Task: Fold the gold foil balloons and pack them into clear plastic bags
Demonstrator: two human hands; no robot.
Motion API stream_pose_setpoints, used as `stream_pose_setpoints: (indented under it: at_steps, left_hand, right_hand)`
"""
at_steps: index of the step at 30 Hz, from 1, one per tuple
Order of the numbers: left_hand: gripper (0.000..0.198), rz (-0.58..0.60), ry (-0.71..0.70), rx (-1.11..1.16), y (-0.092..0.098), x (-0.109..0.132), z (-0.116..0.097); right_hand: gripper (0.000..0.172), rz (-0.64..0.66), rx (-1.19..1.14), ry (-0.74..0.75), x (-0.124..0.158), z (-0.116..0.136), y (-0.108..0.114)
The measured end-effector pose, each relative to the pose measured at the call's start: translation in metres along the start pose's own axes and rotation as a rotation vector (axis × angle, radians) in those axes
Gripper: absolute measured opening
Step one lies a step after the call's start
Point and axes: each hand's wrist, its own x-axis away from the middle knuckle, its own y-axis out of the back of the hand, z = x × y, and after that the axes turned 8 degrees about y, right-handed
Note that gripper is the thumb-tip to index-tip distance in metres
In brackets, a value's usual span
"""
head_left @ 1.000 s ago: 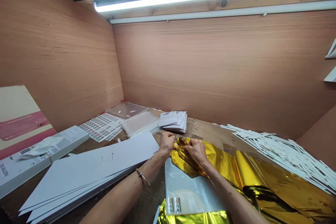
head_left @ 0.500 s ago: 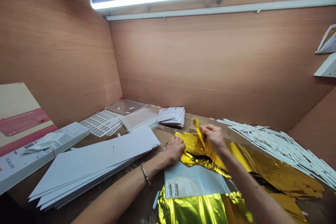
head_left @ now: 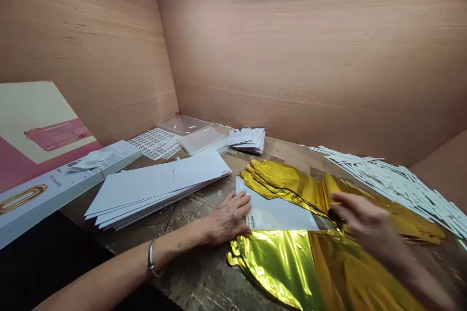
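Flat gold foil balloons lie in layers on the table, an upper gold foil balloon (head_left: pixel 288 182) and a lower gold foil balloon (head_left: pixel 277 262). Between them shows a whitish plastic bag (head_left: pixel 280 216) with small labels at its left end. My left hand (head_left: pixel 229 216) rests flat with its fingers spread, fingertips on the bag's left end and the lower balloon's edge; a metal bangle circles that wrist. My right hand (head_left: pixel 365 221), smeared by motion, has its fingers curled at a crumpled fold in the upper balloon's middle.
Left of my hands lie a stack of white cards (head_left: pixel 160 184), a long box (head_left: pixel 69 184) and a pink-and-cream carton (head_left: pixel 47 131). Label sheets (head_left: pixel 156 143), clear bags (head_left: pixel 204 141) and printed slips (head_left: pixel 248 138) sit behind. White strips (head_left: pixel 386 184) are heaped at right.
My right hand has come down and right from the raised foil, which now lies flatter. My left hand has moved off the upper balloon toward me, its fingers now spread. The view has tilted down.
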Motion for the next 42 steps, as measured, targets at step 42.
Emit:
stream_pose_setpoints:
  at_steps: [42]
  left_hand:
    - [0.067,0.062,-0.017,-0.027,-0.003,0.007,0.006]
  right_hand:
    - [0.013,0.289,-0.521,-0.318,-0.078,0.068,-0.107]
